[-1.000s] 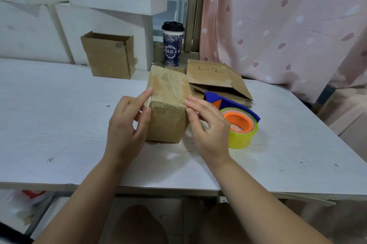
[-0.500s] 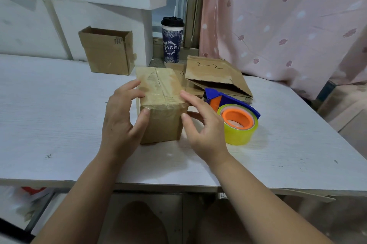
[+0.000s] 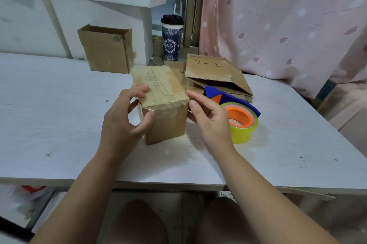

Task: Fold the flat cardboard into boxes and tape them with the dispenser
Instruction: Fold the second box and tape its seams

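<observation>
White table (image 3: 59, 114): left hand (image 3: 123, 122) grips taped box (image 3: 164, 92), hiding its side.

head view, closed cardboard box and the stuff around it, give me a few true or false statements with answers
1. The closed brown cardboard box has clear tape along its top seam. True.
2. The yellow tape roll in its blue and orange dispenser lies left of that box. False: it lies right of it, beside the right hand.
3. The left hand grips the box, fingers on top, thumb on the front face. True.
4. The dark patterned paper cup with a black lid lies tipped over. False: it stands upright at the back, by the window.
5. An open-topped brown cardboard box stands at the back left. True.
</observation>
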A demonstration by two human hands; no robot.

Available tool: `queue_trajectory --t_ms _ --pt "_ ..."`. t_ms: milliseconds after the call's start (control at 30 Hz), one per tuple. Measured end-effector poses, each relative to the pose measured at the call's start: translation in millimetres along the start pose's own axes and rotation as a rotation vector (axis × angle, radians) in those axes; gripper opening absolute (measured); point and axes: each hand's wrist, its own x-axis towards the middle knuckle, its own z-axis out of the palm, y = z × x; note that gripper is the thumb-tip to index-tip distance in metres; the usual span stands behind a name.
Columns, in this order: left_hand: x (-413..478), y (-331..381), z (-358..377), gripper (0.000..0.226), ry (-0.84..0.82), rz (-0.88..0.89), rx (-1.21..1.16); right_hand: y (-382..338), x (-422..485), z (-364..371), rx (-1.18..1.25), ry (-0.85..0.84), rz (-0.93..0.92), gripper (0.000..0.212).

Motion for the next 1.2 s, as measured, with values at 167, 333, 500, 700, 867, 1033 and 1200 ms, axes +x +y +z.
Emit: queue_trajectory --t_ms 167,333,500,700,867,1033,1200 --pt "1.5 -0.7 -1.8 0.047 -0.065 -0.002 0.022 -3.4 0.3 -0.1 0.018 -0.009 0.002 0.025" --pt "3.0 7.0 -3.3 0.05 -0.067 -0.004 -0.052 -3.2 4.8 4.8 -0.068 -0.041 -0.01 0.023" --pt "17.1 24.0 -7.8 0.039 -0.042 -0.242 -0.032 -10.1 13.0 9.9 0.01 -0.167 0.033 0.025" --pt "40.7 36.2 -20.5 0.01 -0.247 -0.167 0.31 -17.3 26.5 12.4 -0.166 -0.216 0.03 0.012" --pt "44.9 44.8 -10.7 0.026 -0.354 0.059 0.286 -17.4 29.1 13.0 -0.255 -0.237 -0.018 0.012" --pt "39.2 31.9 -6.9 0.033 -0.359 0.112 0.26 -8.8 23.4 2.0 -0.244 -0.3 -0.073 0.021" --pt "33.8 21.6 -11.9 0.044 -0.406 0.144 0.277 -2.9 20.7 0.0 -0.162 -0.341 -0.041 0.028"
